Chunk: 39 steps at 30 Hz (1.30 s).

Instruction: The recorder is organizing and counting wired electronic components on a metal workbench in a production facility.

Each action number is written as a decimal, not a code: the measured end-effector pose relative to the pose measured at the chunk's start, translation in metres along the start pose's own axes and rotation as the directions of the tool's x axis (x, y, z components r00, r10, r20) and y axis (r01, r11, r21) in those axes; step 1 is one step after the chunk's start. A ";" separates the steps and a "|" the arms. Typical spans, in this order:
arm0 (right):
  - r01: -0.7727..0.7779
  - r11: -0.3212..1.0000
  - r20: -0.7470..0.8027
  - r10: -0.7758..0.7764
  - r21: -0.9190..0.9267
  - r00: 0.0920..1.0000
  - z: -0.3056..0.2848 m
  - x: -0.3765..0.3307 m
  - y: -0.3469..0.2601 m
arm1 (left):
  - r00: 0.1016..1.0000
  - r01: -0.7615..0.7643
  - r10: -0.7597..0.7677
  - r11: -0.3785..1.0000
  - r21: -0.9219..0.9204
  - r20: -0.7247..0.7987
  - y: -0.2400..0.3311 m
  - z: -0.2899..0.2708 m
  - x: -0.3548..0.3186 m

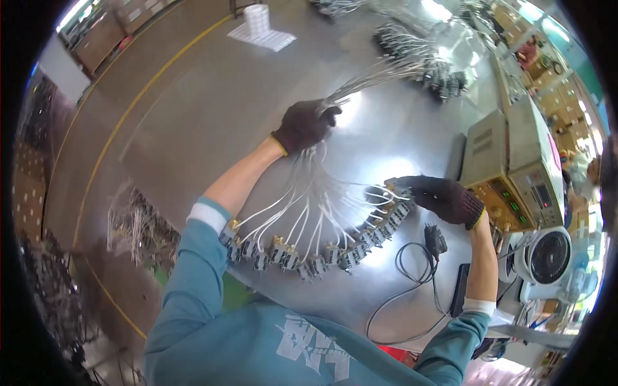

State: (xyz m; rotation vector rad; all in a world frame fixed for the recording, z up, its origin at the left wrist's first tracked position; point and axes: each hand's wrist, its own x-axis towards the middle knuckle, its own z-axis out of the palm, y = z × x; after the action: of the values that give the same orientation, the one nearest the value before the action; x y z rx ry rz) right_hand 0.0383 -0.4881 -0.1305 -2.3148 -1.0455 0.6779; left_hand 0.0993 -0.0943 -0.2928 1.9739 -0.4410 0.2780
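In a dark knitted glove, my left hand (306,127) is closed round a bundle of thin white wires (376,74) above the metal table. From the fist, part of the bundle runs away to the far right. The other part fans out toward me as separate white leads (315,206). These end in a curved row of small grey-and-black electrical parts with brass-coloured bits (312,265). My gloved right hand (449,201) is at the right end of that row, its fingertips closed on one small electrical part (400,186).
Boxy instruments with lit displays (512,170) and a small round fan (549,255) stand on the right. A black adapter (435,242) with a looped cable lies nearer. Further wired parts (444,80) are heaped at the far right. A white roll (257,20) stands at the back.
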 end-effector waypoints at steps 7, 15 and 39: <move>0.160 0.983 0.155 -0.146 -0.085 0.977 0.024 0.038 0.048 | 0.995 0.088 -0.084 0.993 0.079 -0.055 0.010 -0.016 -0.023; 0.080 0.946 0.123 -0.124 0.313 0.985 0.029 0.072 0.030 | 0.988 0.115 -0.127 0.986 -0.120 -0.091 0.012 -0.022 -0.030; -0.102 0.987 -0.291 0.062 -0.124 0.955 0.046 0.029 0.008 | 0.995 0.014 -0.018 0.999 -0.043 -0.103 -0.004 -0.022 -0.034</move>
State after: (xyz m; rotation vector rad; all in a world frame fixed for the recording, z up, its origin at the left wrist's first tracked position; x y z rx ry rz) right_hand 0.0306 -0.4592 -0.1768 -2.4938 -0.8896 0.2929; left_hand 0.0702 -0.0671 -0.3000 1.9113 -0.3618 0.3559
